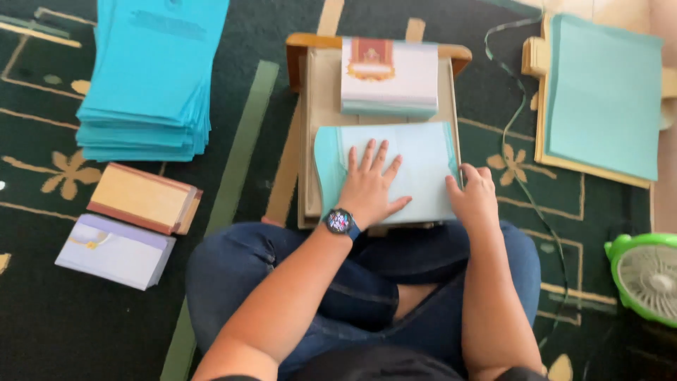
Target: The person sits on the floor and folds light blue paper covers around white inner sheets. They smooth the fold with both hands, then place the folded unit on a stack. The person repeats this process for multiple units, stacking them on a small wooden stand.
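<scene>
A pale blue folded paper envelope (423, 159) lies on a tan wooden board (321, 106) in front of my crossed legs. My left hand (370, 187), with a watch on its wrist, presses flat on the paper, fingers spread. My right hand (472, 196) rests at the paper's right edge, its fingers curled against the flap there. A stack of white cards with a red and gold emblem (389, 77) sits at the far end of the board.
A tall pile of bright blue envelopes (151, 77) lies at the upper left. Below it sit a tan card stack (141, 197) and a white card stack (113, 250). Pale blue sheets on another board (603, 95) lie right. A green fan (645, 275) stands at the lower right.
</scene>
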